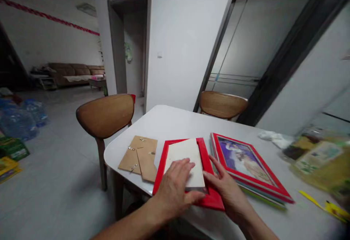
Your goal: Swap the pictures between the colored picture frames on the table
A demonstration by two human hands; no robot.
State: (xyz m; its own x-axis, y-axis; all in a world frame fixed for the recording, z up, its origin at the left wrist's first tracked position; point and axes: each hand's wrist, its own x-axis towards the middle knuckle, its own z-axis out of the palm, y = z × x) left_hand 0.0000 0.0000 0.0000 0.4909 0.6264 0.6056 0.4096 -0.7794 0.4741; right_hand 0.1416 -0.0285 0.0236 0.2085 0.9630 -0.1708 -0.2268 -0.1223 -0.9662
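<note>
A red picture frame (162, 167) lies near the front edge of the white table, with a white sheet (183, 150) set askew inside its opening. My left hand (176, 181) rests on the sheet, fingers laid over it and the thumb spread toward the lower border. At the right border, my right hand (225, 185) grips the red frame, its fingers partly hidden. To the left lies a brown backing board (147, 143) with small metal clips, and its stand flap (147, 163) shows on top. On the right, another red frame (246, 160) holding a photo tops a stack of frames.
The white table (169, 120) has a rounded corner at left. Wooden chairs (108, 114) (222, 103) stand beyond it. A yellow tool (325, 207), a white cloth (275, 138) and a clear bag (317, 160) lie at right. Water bottles (20, 120) stand on the floor.
</note>
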